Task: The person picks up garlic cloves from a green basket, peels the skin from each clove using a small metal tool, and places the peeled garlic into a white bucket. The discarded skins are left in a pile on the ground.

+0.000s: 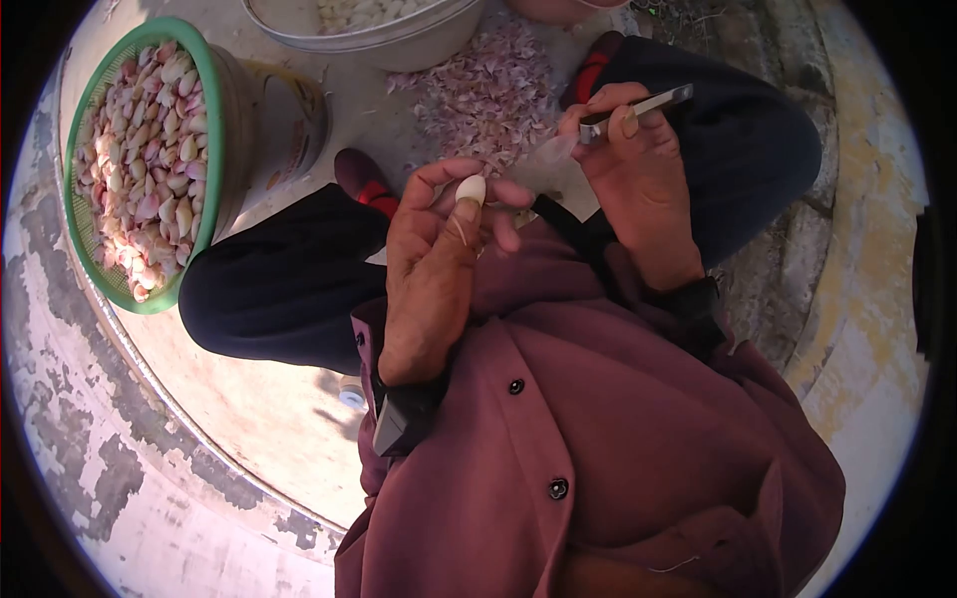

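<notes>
Between the thumb and fingers of my left hand (431, 269) is a pale, peeled garlic clove (471, 188), held up in front of my lap. A little to the right and higher in view, my right hand (638, 184) is closed around a small knife (643, 110) with a narrow, metallic-looking handle. A thin, translucent piece (553, 152), which looks like garlic skin, shows at the fingertips of that hand, pointing toward the clove. The two hands are apart.
A green basket (211, 130) full of unpeeled cloves stands at the left, by a bucket (289, 125). At the top, a basin (399, 40) holds peeled cloves. Loose garlic skins (488, 95) lie on the floor between my feet. Part of a reddish container (563, 8) shows beyond.
</notes>
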Action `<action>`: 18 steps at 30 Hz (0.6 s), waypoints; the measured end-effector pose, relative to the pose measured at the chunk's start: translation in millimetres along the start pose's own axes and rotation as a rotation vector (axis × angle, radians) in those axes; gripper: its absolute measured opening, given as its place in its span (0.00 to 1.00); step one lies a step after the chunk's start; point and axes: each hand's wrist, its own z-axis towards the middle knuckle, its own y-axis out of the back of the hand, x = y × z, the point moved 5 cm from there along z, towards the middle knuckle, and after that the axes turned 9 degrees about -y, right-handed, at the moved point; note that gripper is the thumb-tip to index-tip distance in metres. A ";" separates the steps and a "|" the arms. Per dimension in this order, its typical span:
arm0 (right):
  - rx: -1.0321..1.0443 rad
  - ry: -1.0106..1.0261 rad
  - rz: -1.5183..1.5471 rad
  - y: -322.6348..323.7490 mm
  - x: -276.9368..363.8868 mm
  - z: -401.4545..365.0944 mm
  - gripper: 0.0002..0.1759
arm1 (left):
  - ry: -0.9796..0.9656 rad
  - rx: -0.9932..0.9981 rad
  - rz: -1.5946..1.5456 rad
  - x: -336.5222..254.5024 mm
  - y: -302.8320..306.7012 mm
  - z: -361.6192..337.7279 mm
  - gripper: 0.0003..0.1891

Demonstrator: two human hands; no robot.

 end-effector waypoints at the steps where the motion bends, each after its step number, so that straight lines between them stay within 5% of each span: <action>1: 0.080 -0.033 0.102 1.2 0.8 0.8 0.12 | 0.002 0.001 0.000 -0.3 -0.6 0.0 0.12; 3: 0.163 -0.064 0.206 9.8 2.3 4.7 0.13 | -0.023 0.033 -0.048 -4.3 -3.5 0.9 0.16; 8: -0.002 -0.057 -0.638 17.0 -4.7 4.2 0.12 | -0.031 0.021 -0.071 -4.0 2.6 3.5 0.16; 11: 0.036 0.048 -0.370 -0.7 -6.8 -0.2 0.09 | -0.019 -0.068 -0.089 -0.1 5.1 3.3 0.15; 18: 0.108 0.090 -0.414 -19.3 -16.4 -7.4 0.15 | -0.056 -0.122 -0.132 8.7 13.1 3.2 0.11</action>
